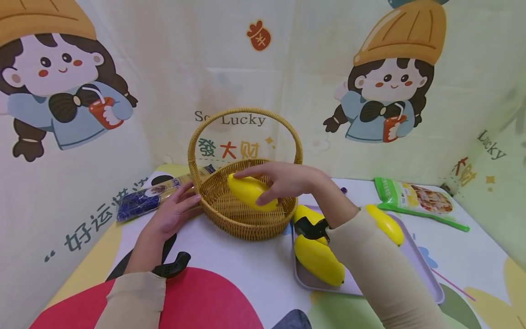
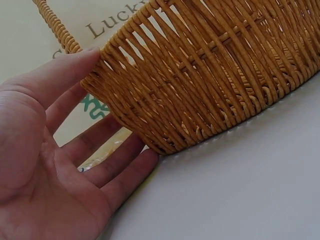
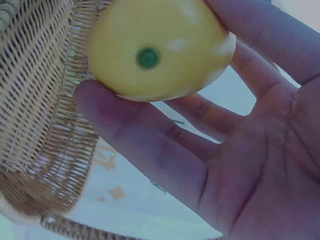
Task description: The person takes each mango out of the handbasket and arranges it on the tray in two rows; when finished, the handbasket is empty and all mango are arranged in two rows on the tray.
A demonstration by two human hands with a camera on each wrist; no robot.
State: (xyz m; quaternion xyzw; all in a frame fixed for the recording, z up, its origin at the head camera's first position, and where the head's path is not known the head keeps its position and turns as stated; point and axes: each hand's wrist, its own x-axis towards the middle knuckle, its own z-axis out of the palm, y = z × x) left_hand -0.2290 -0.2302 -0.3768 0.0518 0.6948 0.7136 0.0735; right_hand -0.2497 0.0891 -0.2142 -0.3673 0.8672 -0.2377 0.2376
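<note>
In the head view, my right hand (image 1: 289, 179) holds a yellow mango (image 1: 250, 192) over the inside of a wicker basket (image 1: 246, 230) with a tall hoop handle. The right wrist view shows the thumb and fingers round the mango (image 3: 165, 55), its green stem spot facing the camera. My left hand (image 1: 174, 212) rests against the basket's left side. Close up in the left wrist view, its thumb touches the rim of the basket (image 2: 200, 70), while the fairly straight fingers lie along the outer wall. Whether the mango touches the basket floor is unclear.
Right of the basket, a pale purple tray (image 1: 415, 262) carries a front mango (image 1: 320, 260), another mango (image 1: 306, 214) partly behind the wrist, and a right-hand mango (image 1: 386, 224). A green food packet (image 1: 427, 200) lies far right. Behind my left hand is a blue-ended packet (image 1: 141, 198).
</note>
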